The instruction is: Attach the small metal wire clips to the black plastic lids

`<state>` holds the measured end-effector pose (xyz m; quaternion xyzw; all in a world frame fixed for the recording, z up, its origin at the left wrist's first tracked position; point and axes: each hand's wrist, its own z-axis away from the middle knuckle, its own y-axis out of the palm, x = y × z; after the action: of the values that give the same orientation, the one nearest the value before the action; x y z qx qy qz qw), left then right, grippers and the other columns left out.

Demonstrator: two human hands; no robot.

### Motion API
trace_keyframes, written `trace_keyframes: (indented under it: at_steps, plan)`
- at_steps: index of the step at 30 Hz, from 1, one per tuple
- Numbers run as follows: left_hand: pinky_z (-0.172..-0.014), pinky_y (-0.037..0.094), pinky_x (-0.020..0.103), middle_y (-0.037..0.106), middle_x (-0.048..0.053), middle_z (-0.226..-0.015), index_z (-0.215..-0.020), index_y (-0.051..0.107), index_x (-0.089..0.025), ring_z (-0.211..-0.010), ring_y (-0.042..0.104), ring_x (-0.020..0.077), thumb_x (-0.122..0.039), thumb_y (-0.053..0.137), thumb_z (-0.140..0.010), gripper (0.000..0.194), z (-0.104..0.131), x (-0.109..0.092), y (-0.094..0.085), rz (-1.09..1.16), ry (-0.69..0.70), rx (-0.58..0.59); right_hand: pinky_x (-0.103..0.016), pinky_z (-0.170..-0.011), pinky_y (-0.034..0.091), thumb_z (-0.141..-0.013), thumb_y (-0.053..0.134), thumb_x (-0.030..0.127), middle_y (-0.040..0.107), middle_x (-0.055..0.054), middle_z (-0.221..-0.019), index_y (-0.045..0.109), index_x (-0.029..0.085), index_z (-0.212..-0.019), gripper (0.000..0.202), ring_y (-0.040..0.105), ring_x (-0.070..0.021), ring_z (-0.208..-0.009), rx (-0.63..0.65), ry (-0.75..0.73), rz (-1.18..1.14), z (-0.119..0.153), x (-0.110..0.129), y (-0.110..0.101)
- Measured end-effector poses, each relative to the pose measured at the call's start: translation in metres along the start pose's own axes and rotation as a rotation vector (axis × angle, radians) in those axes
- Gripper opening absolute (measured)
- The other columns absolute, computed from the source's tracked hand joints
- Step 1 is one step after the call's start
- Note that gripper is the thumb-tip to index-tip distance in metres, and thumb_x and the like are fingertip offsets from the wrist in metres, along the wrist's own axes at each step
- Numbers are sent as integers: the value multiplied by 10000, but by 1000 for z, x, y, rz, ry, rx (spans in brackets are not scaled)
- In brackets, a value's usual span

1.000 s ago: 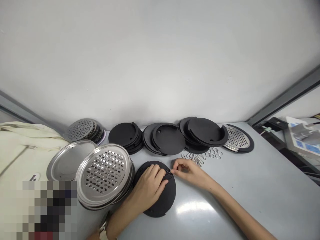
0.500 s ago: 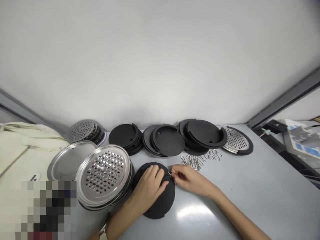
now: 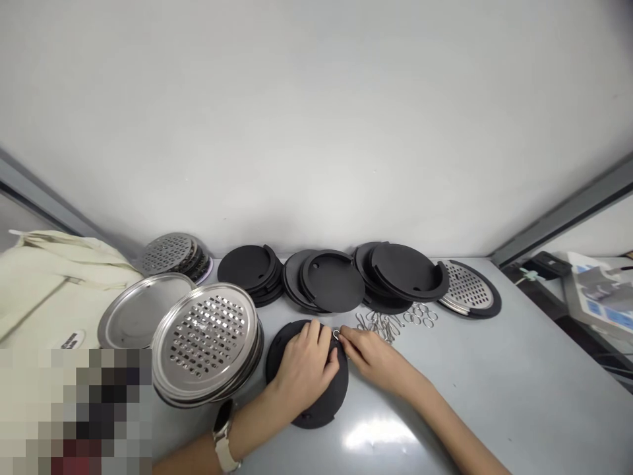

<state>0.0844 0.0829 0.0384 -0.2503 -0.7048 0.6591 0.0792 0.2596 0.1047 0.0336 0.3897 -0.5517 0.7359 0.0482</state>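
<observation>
A round black plate (image 3: pixel 316 402) lies flat on the table, with a small hole near its lower edge. Across its top rests my left hand (image 3: pixel 309 363), closed on the plate near its far right rim, the thumb bent in towards the fingers. At that rim my right hand (image 3: pixel 368 353) pinches a small wire clip (image 3: pixel 336 334), whose looped end shows beside the fingertips. The rest of the clip is hidden by my fingers. Just beyond my right hand lies a pile of similar wire clips (image 3: pixel 380 324), with several metal rings (image 3: pixel 421 315) next to it.
Left of the plate stands a stack of round metal graters (image 3: pixel 208 343), beside a plain metal disc (image 3: pixel 148 310). More graters (image 3: pixel 171 254), stacked black plates (image 3: pixel 250 267) and black holders (image 3: pixel 410 270) line the wall. A grater in a black holder (image 3: pixel 469 290) sits far right.
My left hand has shifted slightly right on the plate, and its watch now shows. The right hand stays at the rim with the clip. The camera view has tilted a little.
</observation>
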Motion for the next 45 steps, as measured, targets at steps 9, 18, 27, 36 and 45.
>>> trace_keyframes:
  at_steps: [9, 18, 27, 36, 45]
  plan:
    - [-670, 457, 330, 489, 37, -902, -926, 470, -200, -839, 506, 214, -253, 433, -865, 88, -1, 4, 2, 87, -26, 1, -251, -567, 323, -967, 282, 257, 509, 8, -627, 418, 204, -765, 249, 491, -141, -555, -17, 27, 57, -2, -2, 4]
    - [-697, 479, 334, 513, 59, -982, -1252, 413, -206, -896, 524, 218, -242, 409, -908, 346, -1, 5, -2, 120, 66, 26, -257, -584, 361, -969, 284, 258, 584, -24, -694, 512, 194, -821, 280, 542, -158, -597, 17, 9, -47, -2, 5, -7]
    - [-682, 476, 320, 511, 53, -948, -1214, 451, -213, -863, 536, 208, -231, 427, -904, 312, -1, 6, -1, 122, 64, 33, -239, -561, 341, -950, 309, 239, 565, -1, -679, 479, 197, -831, 212, 511, -134, -567, 51, 30, -38, 1, 5, -8]
    - [-689, 472, 307, 518, 44, -929, -1141, 493, -204, -858, 533, 198, -225, 418, -922, 233, -2, 5, -2, 92, 70, 26, -245, -582, 348, -935, 321, 193, 556, -2, -697, 446, 197, -794, 188, 504, -137, -589, 46, 10, -47, 3, 6, -9]
    - [-685, 472, 296, 536, 33, -940, -1168, 501, -226, -867, 548, 186, -263, 416, -950, 236, -1, 7, -1, 129, 60, -2, -243, -579, 344, -936, 322, 201, 548, 2, -683, 442, 202, -788, 191, 506, -140, -580, 53, 20, -39, 3, 2, -6]
